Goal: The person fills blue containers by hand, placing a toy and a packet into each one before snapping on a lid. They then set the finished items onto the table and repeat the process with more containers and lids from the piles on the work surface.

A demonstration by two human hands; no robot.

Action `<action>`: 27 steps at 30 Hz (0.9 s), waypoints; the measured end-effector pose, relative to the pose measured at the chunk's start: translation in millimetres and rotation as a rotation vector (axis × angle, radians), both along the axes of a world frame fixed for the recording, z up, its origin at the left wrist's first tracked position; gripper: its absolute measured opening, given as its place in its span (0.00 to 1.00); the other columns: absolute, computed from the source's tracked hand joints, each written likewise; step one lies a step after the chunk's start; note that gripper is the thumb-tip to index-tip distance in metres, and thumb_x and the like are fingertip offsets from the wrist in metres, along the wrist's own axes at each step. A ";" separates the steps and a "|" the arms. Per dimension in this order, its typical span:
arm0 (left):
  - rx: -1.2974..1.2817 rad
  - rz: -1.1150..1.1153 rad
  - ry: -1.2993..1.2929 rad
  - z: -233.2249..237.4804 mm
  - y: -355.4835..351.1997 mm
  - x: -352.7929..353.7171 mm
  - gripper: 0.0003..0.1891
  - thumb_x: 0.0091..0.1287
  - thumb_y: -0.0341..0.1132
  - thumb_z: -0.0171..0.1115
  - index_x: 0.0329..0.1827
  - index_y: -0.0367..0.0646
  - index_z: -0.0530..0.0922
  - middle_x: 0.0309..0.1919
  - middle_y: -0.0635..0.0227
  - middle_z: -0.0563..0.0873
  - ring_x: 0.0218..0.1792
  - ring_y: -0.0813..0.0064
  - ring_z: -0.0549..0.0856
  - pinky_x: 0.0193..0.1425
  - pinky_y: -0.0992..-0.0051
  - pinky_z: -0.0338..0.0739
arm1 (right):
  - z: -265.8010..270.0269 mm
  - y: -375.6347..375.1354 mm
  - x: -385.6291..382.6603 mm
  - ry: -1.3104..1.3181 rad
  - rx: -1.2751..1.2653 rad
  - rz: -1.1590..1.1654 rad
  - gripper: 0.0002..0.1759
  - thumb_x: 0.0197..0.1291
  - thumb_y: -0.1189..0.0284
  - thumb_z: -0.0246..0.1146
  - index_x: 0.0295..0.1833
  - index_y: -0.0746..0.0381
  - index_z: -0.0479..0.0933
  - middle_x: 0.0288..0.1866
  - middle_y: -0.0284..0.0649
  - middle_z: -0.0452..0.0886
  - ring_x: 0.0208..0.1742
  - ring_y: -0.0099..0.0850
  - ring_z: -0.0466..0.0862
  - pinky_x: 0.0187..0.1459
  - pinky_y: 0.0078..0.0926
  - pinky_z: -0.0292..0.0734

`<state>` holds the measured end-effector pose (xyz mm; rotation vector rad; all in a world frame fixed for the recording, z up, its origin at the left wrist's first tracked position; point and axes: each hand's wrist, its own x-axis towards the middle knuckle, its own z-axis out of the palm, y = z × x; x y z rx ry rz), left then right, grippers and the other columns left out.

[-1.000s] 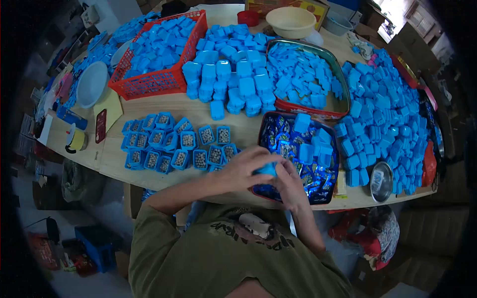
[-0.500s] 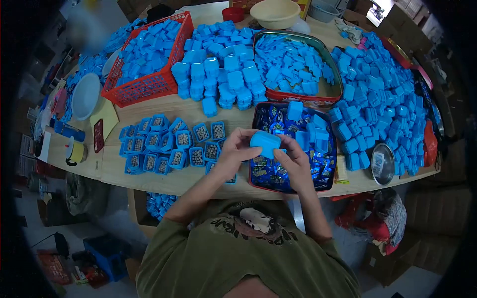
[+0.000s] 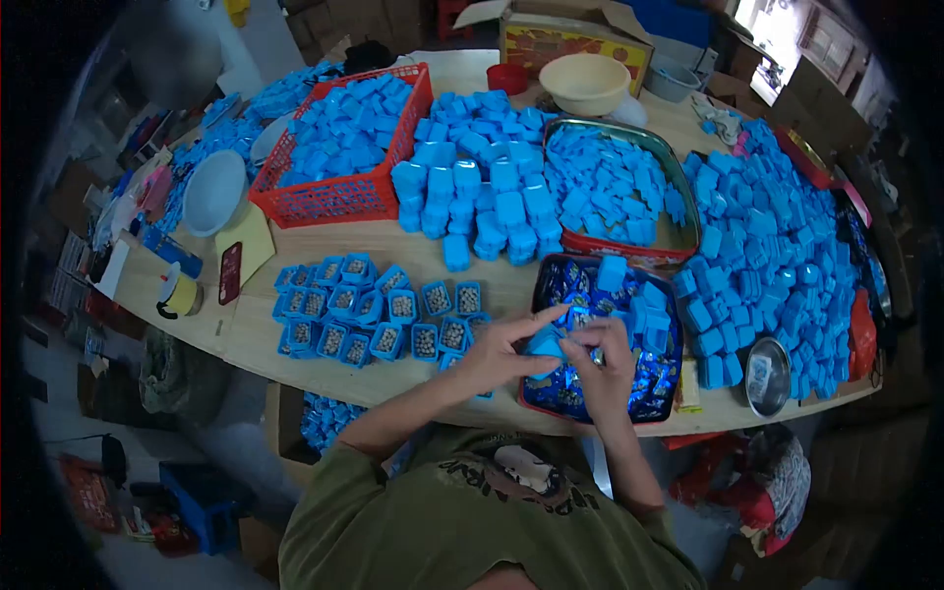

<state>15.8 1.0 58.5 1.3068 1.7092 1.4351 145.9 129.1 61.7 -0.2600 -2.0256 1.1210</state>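
My left hand (image 3: 495, 356) grips a small blue plastic box (image 3: 544, 343) between thumb and fingers, above the left part of a tray of shiny dark-blue packets (image 3: 644, 393). Close against the box's right side is my right hand (image 3: 604, 366), its fingertips pinched together; what they hold is too small and hidden to make out. More blue boxes (image 3: 649, 320) lie on top of the packets. Left of my left hand stand several open blue boxes (image 3: 385, 340) filled with small greyish balls.
Stacked blue boxes (image 3: 508, 208) stand behind the tray, beside a red basket (image 3: 324, 202) and a tin (image 3: 629, 254) of flat blue pieces. A large heap of blue boxes (image 3: 777, 265) covers the right side, with a metal bowl (image 3: 768, 379) near the front edge.
The view has tilted up and shifted, so the table sits lower and further right. The blue box has been turned in my hands, and my right fingers have closed to a pinch beside it.
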 end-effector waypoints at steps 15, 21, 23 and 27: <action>0.474 -0.116 0.716 14.2 -3.1 -1.4 0.18 0.57 0.37 0.69 0.52 0.53 0.82 0.47 0.57 0.76 0.39 0.58 0.79 0.39 0.66 0.77 | -11.1 -1.8 17.0 -0.041 -1.165 0.511 0.23 0.51 0.73 0.71 0.52 0.63 0.71 0.48 0.37 0.75 0.46 0.27 0.78 0.49 0.25 0.74; 0.462 -0.227 0.731 26.9 -6.1 -3.9 0.18 0.55 0.33 0.69 0.50 0.50 0.82 0.46 0.56 0.76 0.36 0.58 0.78 0.35 0.67 0.77 | -13.9 -8.5 20.8 -0.069 -1.418 0.595 0.26 0.52 0.75 0.69 0.55 0.63 0.65 0.48 0.41 0.76 0.47 0.30 0.80 0.48 0.27 0.79; 0.467 -0.246 0.690 29.2 -6.9 -3.2 0.18 0.55 0.33 0.69 0.50 0.50 0.82 0.46 0.56 0.76 0.36 0.58 0.78 0.35 0.67 0.77 | -15.0 -10.8 23.3 -0.061 -1.416 0.591 0.26 0.52 0.76 0.69 0.55 0.63 0.65 0.48 0.41 0.76 0.47 0.30 0.80 0.48 0.28 0.79; 0.448 -0.266 0.677 23.2 -11.2 -0.3 0.19 0.55 0.32 0.69 0.52 0.49 0.81 0.46 0.55 0.76 0.37 0.58 0.77 0.35 0.67 0.76 | -16.8 -12.0 28.1 -0.085 -1.400 0.584 0.27 0.52 0.76 0.70 0.55 0.63 0.65 0.47 0.40 0.76 0.46 0.29 0.80 0.48 0.28 0.79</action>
